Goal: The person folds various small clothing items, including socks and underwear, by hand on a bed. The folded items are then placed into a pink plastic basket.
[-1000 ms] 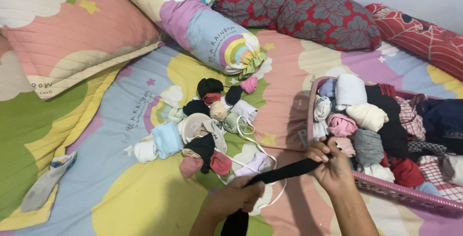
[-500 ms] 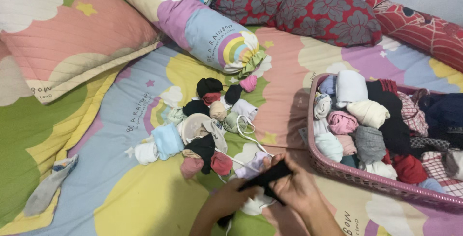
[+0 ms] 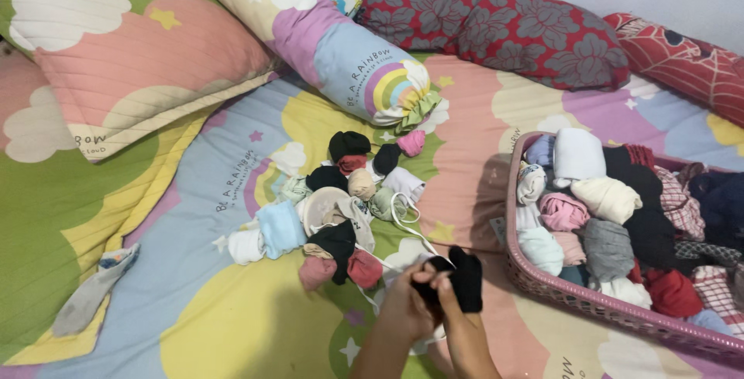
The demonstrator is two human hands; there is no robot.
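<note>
- Now your left hand (image 3: pixel 404 305) and right hand (image 3: pixel 448 295) both grasp a bunched black sock (image 3: pixel 465 278).
- Pink basket (image 3: pixel 542 282) of rolled clothes sits just right.

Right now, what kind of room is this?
Most likely a bedroom: a bed with a colourful cloud-print sheet, pillows such as the red flowered pillow, and a pink laundry basket full of rolled clothes.

on the bed (image 3: pixel 232 325), a pile of rolled socks (image 3: pixel 337 208) lies left of the basket (image 3: pixel 589 301) filled with clothes; pillows (image 3: pixel 496 26) lie behind both, a loose sock (image 3: pixel 93 294) far left, the hands (image 3: pixel 422 301) meet between pile and basket
</note>
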